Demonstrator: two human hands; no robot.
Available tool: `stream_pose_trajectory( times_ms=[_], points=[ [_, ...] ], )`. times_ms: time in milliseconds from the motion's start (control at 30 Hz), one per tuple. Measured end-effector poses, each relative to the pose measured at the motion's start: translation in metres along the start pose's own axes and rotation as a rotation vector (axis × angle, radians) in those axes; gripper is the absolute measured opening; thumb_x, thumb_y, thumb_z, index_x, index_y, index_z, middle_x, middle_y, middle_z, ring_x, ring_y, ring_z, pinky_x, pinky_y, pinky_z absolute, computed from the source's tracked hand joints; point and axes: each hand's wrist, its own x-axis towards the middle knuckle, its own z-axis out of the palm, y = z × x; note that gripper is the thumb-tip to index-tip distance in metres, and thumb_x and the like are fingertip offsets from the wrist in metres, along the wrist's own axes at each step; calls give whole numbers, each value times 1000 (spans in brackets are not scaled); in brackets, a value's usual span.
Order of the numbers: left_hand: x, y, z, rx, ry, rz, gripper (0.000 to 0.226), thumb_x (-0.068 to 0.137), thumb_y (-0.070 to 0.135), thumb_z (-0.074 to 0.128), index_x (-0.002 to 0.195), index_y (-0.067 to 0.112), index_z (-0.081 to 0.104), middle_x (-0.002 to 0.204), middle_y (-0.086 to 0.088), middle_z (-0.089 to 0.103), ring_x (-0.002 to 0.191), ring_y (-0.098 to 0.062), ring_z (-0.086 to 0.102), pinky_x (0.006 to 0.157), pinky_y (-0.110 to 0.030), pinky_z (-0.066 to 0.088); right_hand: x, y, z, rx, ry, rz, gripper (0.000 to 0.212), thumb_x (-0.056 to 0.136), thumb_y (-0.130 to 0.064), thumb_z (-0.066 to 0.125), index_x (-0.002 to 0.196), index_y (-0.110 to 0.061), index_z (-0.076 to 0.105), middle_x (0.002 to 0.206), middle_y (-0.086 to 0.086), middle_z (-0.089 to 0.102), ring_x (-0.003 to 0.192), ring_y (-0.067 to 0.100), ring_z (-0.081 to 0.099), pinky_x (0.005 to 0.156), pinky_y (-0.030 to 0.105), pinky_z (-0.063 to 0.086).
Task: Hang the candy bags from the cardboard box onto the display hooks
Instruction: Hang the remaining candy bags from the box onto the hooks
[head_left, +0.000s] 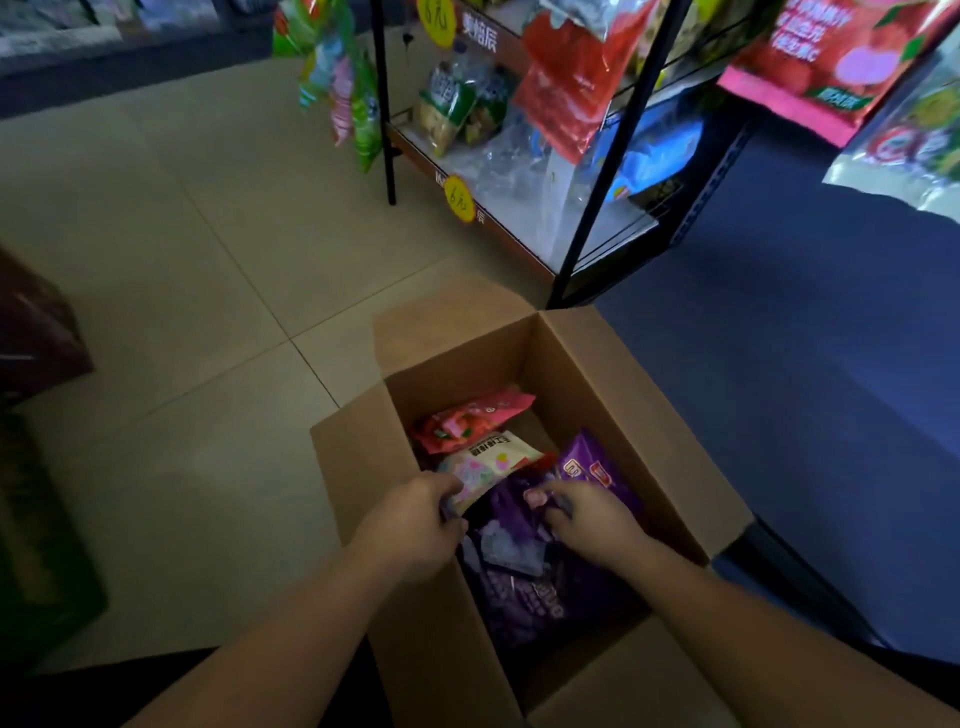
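Observation:
An open cardboard box (587, 364) stands on the floor in front of me with several candy bags inside. A red-pink bag (470, 421) lies at the far end, a cream bag (491, 460) in the middle and purple bags (524, 582) nearest me. My left hand (415, 525) reaches into the box and grips the near edge of the cream bag. My right hand (589, 517) is beside it, fingers curled on the top of a purple bag (597, 467). Candy bags (343, 78) hang from the display rack above the box.
A black-framed display rack (618, 156) with snack packs on its lower shelf stands just behind the box. Red and pink bags (571, 78) hang at the upper right. Beige tiled floor (182, 260) lies to the left, a dark blue surface to the right, dark cartons at the left edge.

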Motion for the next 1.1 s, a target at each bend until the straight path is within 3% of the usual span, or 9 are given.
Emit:
stream_pose_trajectory(
  times_ms=[100,233,333,533,633,733,833,933,1100],
  points=[
    [1,7,0,-128,4,46,65,91,36,72,149,30,44,144,6,53,125,-12,58,98,-23,49,-15,-7,-35,485,-30,-44,20,100,-4,57,110,-14,71,108,12,77,102,24,73,94,47,58],
    [0,23,-6,-754,-122,29,66,81,24,85,132,38,46,124,15,62,95,10,68,73,-11,56,-46,-31,-74,976,-326,-52,30,101,-5,60,130,-11,63,123,16,74,114,30,72,93,37,61],
    [0,33,-16,-918,-75,-12,51,80,24,85,124,30,58,117,3,71,98,-5,71,67,-14,56,-55,-37,-76,1189,-359,19,40,97,-10,63,137,-9,55,132,22,68,121,37,68,100,47,58],
    [2,53,-16,-987,84,-75,18,91,11,74,99,5,59,107,-25,72,99,-35,73,74,-38,64,-75,-36,-85,1254,-266,-40,64,83,-1,74,140,-23,56,133,18,68,121,40,67,102,54,56],
    [2,76,-10,-991,52,-11,16,92,11,73,94,8,58,102,-31,69,92,-36,75,75,-47,63,-86,-35,-97,1205,-59,38,44,88,-12,79,129,-13,63,120,21,75,109,38,73,95,49,60],
    [7,98,-2,-1009,-36,18,12,96,13,69,100,3,63,90,-20,72,79,-24,74,68,-36,63,-97,-20,-130,1063,148,51,15,86,-21,78,95,-11,71,99,24,77,88,38,76,82,47,63],
    [30,103,13,-658,-3,54,12,99,29,64,97,17,68,90,-4,75,80,-15,71,79,-39,59,-105,11,-173,951,316,46,13,91,-25,75,92,-13,73,96,18,79,88,36,77,82,41,60],
    [54,105,32,-182,8,112,21,100,40,60,104,21,66,95,0,71,79,-14,62,65,-28,49,-108,45,-194,963,282,122,24,96,-29,72,113,-14,75,104,9,81,97,31,78,92,44,60],
    [102,105,89,-229,-57,128,37,97,42,61,117,11,65,112,-8,73,102,-24,69,85,-34,56,-77,62,-172,895,306,191,21,93,-33,74,96,-12,74,97,15,79,91,31,77,74,35,58]
  ],
)
